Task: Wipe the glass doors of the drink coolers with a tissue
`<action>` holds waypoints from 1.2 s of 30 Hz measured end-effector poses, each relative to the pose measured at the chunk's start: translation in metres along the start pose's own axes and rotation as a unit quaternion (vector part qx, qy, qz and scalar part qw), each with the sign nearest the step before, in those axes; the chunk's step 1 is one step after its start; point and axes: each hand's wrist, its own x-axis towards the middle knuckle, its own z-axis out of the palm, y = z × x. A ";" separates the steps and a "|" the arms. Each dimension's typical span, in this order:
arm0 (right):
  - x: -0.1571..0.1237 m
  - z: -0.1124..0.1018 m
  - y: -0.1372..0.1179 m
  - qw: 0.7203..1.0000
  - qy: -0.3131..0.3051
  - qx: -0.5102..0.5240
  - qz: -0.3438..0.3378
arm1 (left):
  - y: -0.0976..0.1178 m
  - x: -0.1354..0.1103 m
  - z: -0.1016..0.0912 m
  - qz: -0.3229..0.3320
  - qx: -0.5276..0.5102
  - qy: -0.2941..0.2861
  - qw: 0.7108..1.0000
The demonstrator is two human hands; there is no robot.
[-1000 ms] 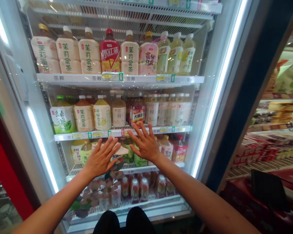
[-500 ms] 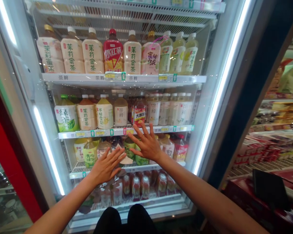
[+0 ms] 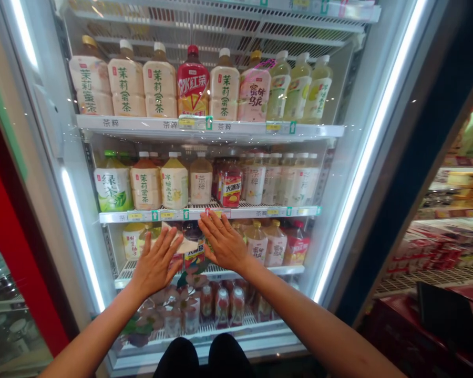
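A tall lit drinks cooler stands before me, and glare on its front suggests a glass door. My left hand (image 3: 155, 265) lies open with fingers extended over a pale cloth or tissue (image 3: 187, 245), which sticks out past its fingertips at the level of the third shelf. Beside it, my right hand (image 3: 224, 242) is open and flat, fingertips just under the middle shelf edge (image 3: 248, 212), with nothing seen in it. Behind the hands are a red-labelled tea bottle (image 3: 232, 189) and a dark bottle (image 3: 194, 254), partly hidden.
Bottled teas fill several shelves, among them a red bottle (image 3: 193, 86) on the upper one. Flower shapes (image 3: 195, 277) show on the lower front. Light strips (image 3: 81, 236) run down both sides. Shelves of packaged goods (image 3: 421, 247) stand to the right. My dark-clad knees (image 3: 228, 357) are below.
Both hands have moved left across the cooler front, the pale cloth going with the left hand. My right hand is also lower, its fingers closer together. The view has shifted slightly.
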 end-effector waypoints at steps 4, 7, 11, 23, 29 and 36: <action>0.000 0.010 -0.016 1.000 0.008 0.012 0.001 | 0.009 -0.013 0.007 -0.004 0.006 -0.001 1.000; -0.004 0.014 -0.021 1.000 0.024 0.008 -0.010 | 0.014 -0.034 0.010 0.037 0.000 -0.025 0.999; -0.005 0.014 -0.020 0.999 0.026 0.006 -0.023 | -0.003 -0.017 -0.003 0.008 -0.008 -0.025 1.000; -0.005 0.009 -0.017 0.999 0.022 0.016 -0.029 | 0.004 -0.057 0.004 0.065 -0.016 -0.060 0.996; -0.006 0.008 -0.018 0.999 0.022 0.014 -0.025 | -0.016 -0.001 -0.008 -0.019 0.000 -0.009 1.000; -0.005 0.007 -0.017 0.999 0.029 0.008 -0.029 | 0.021 -0.078 0.016 0.050 -0.019 -0.055 0.997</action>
